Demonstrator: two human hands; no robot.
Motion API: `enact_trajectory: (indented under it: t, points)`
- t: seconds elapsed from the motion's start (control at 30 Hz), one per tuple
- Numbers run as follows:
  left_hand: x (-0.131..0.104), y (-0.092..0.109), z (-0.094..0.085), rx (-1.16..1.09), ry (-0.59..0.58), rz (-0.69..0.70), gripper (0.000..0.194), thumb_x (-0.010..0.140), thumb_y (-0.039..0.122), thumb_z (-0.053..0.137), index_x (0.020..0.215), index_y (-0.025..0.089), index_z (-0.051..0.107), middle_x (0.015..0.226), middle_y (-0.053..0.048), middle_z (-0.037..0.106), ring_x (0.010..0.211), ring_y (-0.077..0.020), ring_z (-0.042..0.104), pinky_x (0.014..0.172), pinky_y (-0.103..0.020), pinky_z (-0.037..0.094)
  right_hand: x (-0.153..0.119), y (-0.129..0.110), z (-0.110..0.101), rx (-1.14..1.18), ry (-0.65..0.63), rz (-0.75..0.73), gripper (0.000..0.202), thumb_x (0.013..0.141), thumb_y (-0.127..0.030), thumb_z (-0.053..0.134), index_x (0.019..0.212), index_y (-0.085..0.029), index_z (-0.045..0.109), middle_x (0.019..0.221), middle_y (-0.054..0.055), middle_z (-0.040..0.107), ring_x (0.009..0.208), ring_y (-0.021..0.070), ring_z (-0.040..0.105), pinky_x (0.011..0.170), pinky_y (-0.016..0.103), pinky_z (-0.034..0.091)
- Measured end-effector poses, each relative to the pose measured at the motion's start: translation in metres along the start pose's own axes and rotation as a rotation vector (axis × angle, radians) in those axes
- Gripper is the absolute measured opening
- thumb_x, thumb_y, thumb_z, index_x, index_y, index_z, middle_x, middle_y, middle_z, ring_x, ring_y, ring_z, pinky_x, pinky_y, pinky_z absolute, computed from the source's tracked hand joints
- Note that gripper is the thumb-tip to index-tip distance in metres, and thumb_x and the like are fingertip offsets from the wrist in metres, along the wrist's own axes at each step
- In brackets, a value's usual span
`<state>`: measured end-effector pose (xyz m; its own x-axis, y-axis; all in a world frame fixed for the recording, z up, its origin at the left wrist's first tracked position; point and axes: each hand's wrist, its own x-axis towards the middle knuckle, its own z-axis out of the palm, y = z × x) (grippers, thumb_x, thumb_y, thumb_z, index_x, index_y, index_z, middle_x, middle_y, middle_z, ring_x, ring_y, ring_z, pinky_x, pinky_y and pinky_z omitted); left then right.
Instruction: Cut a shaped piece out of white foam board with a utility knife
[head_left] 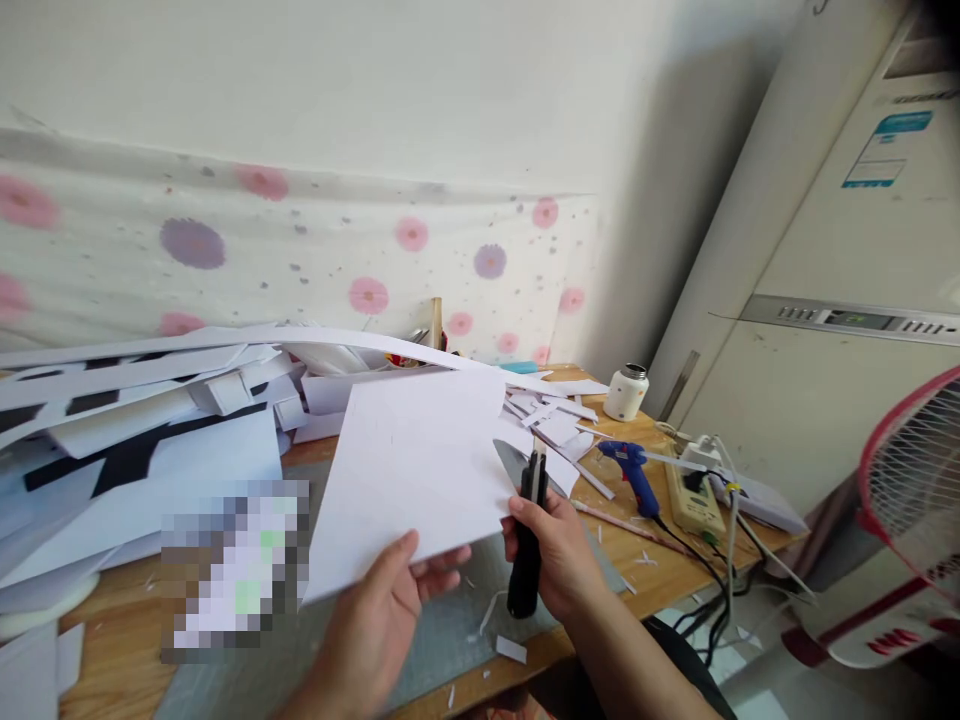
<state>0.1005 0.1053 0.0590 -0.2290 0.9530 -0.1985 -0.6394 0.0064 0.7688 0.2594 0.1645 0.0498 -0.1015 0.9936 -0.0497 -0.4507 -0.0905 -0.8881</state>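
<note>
A white sheet [416, 460] is raised over the grey cutting mat [442, 640], tilted toward me. My left hand [382, 610] holds its lower edge, with the thumb on the front face and the other fingers behind. In my right hand [555, 550] is a black utility knife [527, 550], upright with its tip pointing away from me. The thumb of that hand also rests at the sheet's right lower corner. Small white offcuts [511, 650] lie on the mat and near the table's front edge.
White pieces [217, 400] are heaped at the left, beside a blurred-out patch. Scraps [555, 425], a white jar [626, 391], a blue glue gun [634, 475] and a power strip [694, 495] with cables lie right. A fan [915, 480] stands far right.
</note>
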Motion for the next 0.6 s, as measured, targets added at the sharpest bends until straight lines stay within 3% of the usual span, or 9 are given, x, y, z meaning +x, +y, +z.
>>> enact_trajectory:
  t: [0.1, 0.2, 0.33, 0.47, 0.53, 0.6]
  points:
    - [-0.027, -0.025, -0.012, -0.050, 0.070, -0.134, 0.080, 0.051, 0.031, 0.088, 0.122, 0.018, 0.055, 0.095, -0.010, 0.075, 0.072, -0.0308, 0.072, 0.054, -0.032, 0.055, -0.018, 0.004, -0.014, -0.074, -0.023, 0.073, 0.042, 0.060, -0.047, 0.082, 0.070, -0.015, 0.057, 0.050, -0.002, 0.059, 0.038, 0.0070, 0.047, 0.039, 0.019, 0.036]
    - [-0.041, -0.044, -0.025, -0.082, 0.110, -0.190, 0.068, 0.055, 0.028, 0.087, 0.115, 0.016, 0.057, 0.092, -0.009, 0.075, 0.072, -0.0294, 0.072, 0.055, -0.033, 0.055, -0.030, 0.010, -0.024, -0.137, -0.080, 0.115, 0.046, 0.062, -0.053, 0.081, 0.070, -0.015, 0.055, 0.053, -0.002, 0.059, 0.039, 0.0066, 0.046, 0.040, 0.019, 0.034]
    - [-0.044, -0.054, -0.027, -0.095, 0.187, -0.198, 0.046, 0.066, 0.021, 0.080, 0.107, 0.016, 0.059, 0.084, -0.006, 0.075, 0.068, -0.0247, 0.072, 0.059, -0.033, 0.057, -0.039, 0.014, -0.035, -0.211, -0.100, 0.094, 0.048, 0.066, -0.057, 0.078, 0.074, -0.017, 0.053, 0.058, -0.003, 0.057, 0.044, 0.0071, 0.046, 0.044, 0.020, 0.035]
    - [-0.040, -0.057, -0.024, -0.134, 0.258, -0.184, 0.040, 0.067, 0.017, 0.081, 0.100, 0.017, 0.059, 0.083, -0.005, 0.074, 0.074, -0.0241, 0.073, 0.067, -0.032, 0.058, -0.045, 0.016, -0.043, -0.295, -0.066, 0.053, 0.047, 0.071, -0.058, 0.074, 0.083, -0.015, 0.059, 0.060, -0.003, 0.055, 0.051, 0.0090, 0.047, 0.050, 0.022, 0.037]
    - [-0.038, -0.060, -0.027, -0.171, 0.165, -0.229, 0.041, 0.065, 0.027, 0.084, 0.098, 0.016, 0.062, 0.095, -0.009, 0.075, 0.089, -0.0262, 0.072, 0.078, -0.034, 0.057, -0.047, 0.017, -0.046, -0.329, -0.045, 0.041, 0.050, 0.070, -0.058, 0.074, 0.092, -0.014, 0.063, 0.063, -0.003, 0.055, 0.054, 0.0102, 0.048, 0.053, 0.023, 0.039]
    - [-0.039, -0.065, -0.032, -0.152, -0.052, -0.319, 0.051, 0.064, 0.045, 0.083, 0.102, 0.016, 0.067, 0.116, -0.013, 0.070, 0.101, -0.0278, 0.069, 0.086, -0.035, 0.055, -0.048, 0.019, -0.048, -0.357, -0.054, 0.038, 0.051, 0.070, -0.056, 0.074, 0.098, -0.015, 0.063, 0.066, -0.002, 0.054, 0.057, 0.0113, 0.048, 0.054, 0.024, 0.040]
